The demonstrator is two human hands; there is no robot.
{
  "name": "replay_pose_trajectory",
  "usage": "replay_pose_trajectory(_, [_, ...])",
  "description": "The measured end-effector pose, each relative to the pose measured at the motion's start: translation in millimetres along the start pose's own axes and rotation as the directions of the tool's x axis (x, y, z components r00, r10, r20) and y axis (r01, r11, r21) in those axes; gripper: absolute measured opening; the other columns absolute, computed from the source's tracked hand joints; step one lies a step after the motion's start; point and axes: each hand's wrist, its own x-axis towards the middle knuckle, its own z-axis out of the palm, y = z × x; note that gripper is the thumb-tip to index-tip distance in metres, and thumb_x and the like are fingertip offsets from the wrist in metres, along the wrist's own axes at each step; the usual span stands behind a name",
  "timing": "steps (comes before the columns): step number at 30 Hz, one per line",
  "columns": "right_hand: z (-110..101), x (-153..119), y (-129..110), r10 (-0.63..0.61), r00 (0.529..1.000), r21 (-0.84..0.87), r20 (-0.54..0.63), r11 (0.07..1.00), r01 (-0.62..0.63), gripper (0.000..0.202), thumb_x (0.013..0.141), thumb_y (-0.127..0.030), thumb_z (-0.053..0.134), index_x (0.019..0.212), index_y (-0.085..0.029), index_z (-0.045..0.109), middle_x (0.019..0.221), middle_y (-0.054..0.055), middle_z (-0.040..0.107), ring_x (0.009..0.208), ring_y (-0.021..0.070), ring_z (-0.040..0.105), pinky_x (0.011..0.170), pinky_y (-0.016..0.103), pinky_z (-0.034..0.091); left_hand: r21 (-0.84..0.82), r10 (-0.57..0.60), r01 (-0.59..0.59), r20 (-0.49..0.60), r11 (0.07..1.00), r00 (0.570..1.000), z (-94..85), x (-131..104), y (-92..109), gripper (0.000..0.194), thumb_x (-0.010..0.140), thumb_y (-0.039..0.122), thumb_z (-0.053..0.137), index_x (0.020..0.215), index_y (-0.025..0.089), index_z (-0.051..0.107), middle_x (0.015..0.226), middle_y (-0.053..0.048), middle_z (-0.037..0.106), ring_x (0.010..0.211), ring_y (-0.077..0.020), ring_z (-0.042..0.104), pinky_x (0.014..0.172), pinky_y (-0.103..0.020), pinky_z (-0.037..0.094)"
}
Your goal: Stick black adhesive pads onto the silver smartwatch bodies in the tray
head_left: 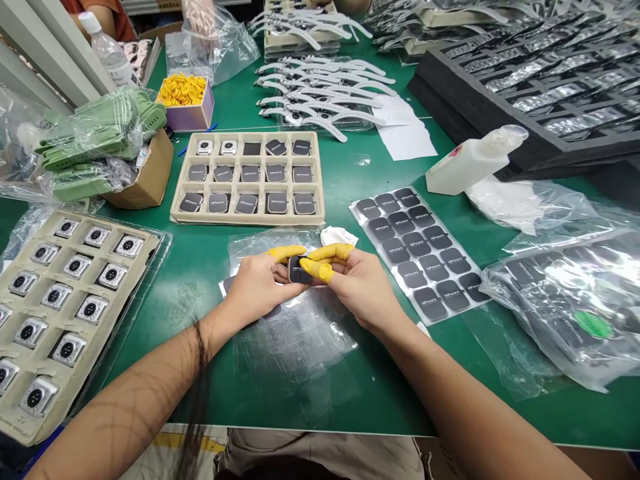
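Between my two hands is a small black-faced watch case (299,269) with pale lettering on its face. My left hand (260,283) grips it from the left, with a yellow finger cot on one finger. From the right, my right hand (350,277) pinches its edge, yellow cots on thumb and fingers. Clear plastic film (300,340) lies beneath the hands. A crumpled white cloth (339,237) sits just beyond them. Behind is a beige tray (247,219) of watch cases, most with black faces. To the right lies a sheet of black square stickers (417,247).
Another tray (113,303) of silver watch cases stands at left. A box of yellow finger cots (187,100), green straps (95,133) and white straps (320,93) lie farther back. A white bottle (465,163), a black foam tray (500,113) and bagged parts (565,293) are at right.
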Motion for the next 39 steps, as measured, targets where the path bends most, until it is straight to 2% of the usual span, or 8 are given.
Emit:
replay_pose_trajectory(5, [-13, -2, -7, -0.471, 0.865, -0.712, -0.175, 0.667, 0.22, 0.042, 0.084, -0.049, 0.068, 0.115, -0.02, 0.066, 0.088, 0.008, 0.067, 0.09, 0.0262, 0.063, 0.079, 0.045, 0.054, -0.163, -0.1, 0.098, -0.003, 0.982, 0.995, 0.3, 1, -5, 0.049, 0.067, 0.027, 0.083, 0.114, 0.019, 0.07, 0.069, 0.0, 0.073, 0.068, -0.019, 0.071, 0.063, -0.028, 0.053])
replay_pose_trajectory(9, [-14, -2, -2, -0.667, 0.708, -0.771, 0.232, 0.317, 0.552, 0.05, 0.095, -0.048, 0.053, 0.14, -0.028, 0.05, 0.136, 0.014, 0.051, 0.119, 0.0299, 0.051, 0.095, 0.05, 0.047, -0.473, -0.149, 0.144, 0.028, 0.869, 0.988, 0.1, 4, -6, 0.06, 0.061, 0.018, 0.085, 0.118, 0.017, 0.064, 0.086, -0.004, 0.076, 0.079, -0.0198, 0.073, 0.07, -0.028, 0.058])
replay_pose_trajectory(12, [-9, -1, 7, -0.529, 0.717, -0.77, 0.454, 0.172, 0.615, 0.051, 0.099, -0.046, 0.044, 0.149, -0.039, 0.04, 0.157, 0.009, 0.029, 0.135, 0.0351, 0.034, 0.103, 0.057, 0.037, -0.538, -0.168, 0.145, 0.006, 0.831, 0.986, -0.3, 5, -4, 0.058, 0.058, 0.011, 0.084, 0.112, 0.015, 0.065, 0.088, -0.005, 0.075, 0.079, -0.019, 0.074, 0.071, -0.027, 0.059])
replay_pose_trajectory(16, [-9, -1, 12, -0.508, 0.806, -0.88, 0.302, 0.176, 0.441, 0.052, 0.1, -0.039, 0.038, 0.152, -0.036, 0.035, 0.162, 0.009, 0.02, 0.138, 0.0394, 0.026, 0.102, 0.061, 0.031, -0.553, -0.175, 0.139, -0.012, 0.821, 0.985, -0.2, 5, -4, 0.057, 0.057, 0.012, 0.086, 0.11, 0.014, 0.065, 0.091, -0.006, 0.076, 0.082, -0.0203, 0.074, 0.075, -0.029, 0.06])
replay_pose_trajectory(28, [5, 4, 12, -0.668, 0.705, -0.655, 0.239, 0.425, 0.625, 0.038, 0.099, -0.033, 0.048, 0.133, -0.02, 0.055, 0.124, 0.016, 0.062, 0.115, 0.0284, 0.055, 0.097, 0.049, 0.045, -0.678, -0.177, 0.022, -0.16, 0.734, 0.971, -20.8, 5, 5, 0.06, 0.064, 0.034, 0.088, 0.117, 0.019, 0.064, 0.11, -0.008, 0.073, 0.09, -0.0197, 0.072, 0.085, -0.036, 0.058])
replay_pose_trajectory(32, [18, 2, 9, -0.476, 0.709, -0.646, 0.52, 0.324, 0.691, 0.036, 0.098, -0.039, 0.05, 0.128, -0.02, 0.061, 0.131, 0.016, 0.06, 0.118, 0.0315, 0.053, 0.098, 0.051, 0.041, -0.081, 0.114, -0.14, -0.266, 0.987, 0.957, -75.9, 67, 10, 0.062, 0.065, 0.041, 0.087, 0.119, 0.02, 0.067, 0.13, -0.012, 0.064, 0.122, -0.0281, 0.058, 0.108, -0.044, 0.043])
replay_pose_trajectory(35, [19, 2, 5, -0.419, 0.729, -0.659, 0.541, 0.327, 0.677, 0.034, 0.1, -0.038, 0.047, 0.125, -0.021, 0.062, 0.133, 0.013, 0.06, 0.118, 0.0307, 0.052, 0.098, 0.051, 0.038, 0.488, 0.206, -0.111, -0.147, 0.866, 0.967, -122.5, 139, 8, 0.06, 0.067, 0.043, 0.084, 0.118, 0.016, 0.069, 0.147, -0.016, 0.049, 0.139, -0.0339, 0.04, 0.118, -0.049, 0.025])
replay_pose_trajectory(39, [16, 2, 3, -0.414, 0.733, -0.655, 0.539, 0.342, 0.674, 0.035, 0.1, -0.038, 0.047, 0.126, -0.021, 0.062, 0.133, 0.013, 0.06, 0.117, 0.0301, 0.051, 0.097, 0.051, 0.038, 0.711, 0.082, -0.032, -0.035, 0.703, 0.996, -165.4, 204, 0, 0.071, 0.07, 0.045, 0.081, 0.131, 0.012, 0.062, 0.142, -0.019, 0.055, 0.131, -0.0324, 0.047, 0.11, -0.043, 0.034])
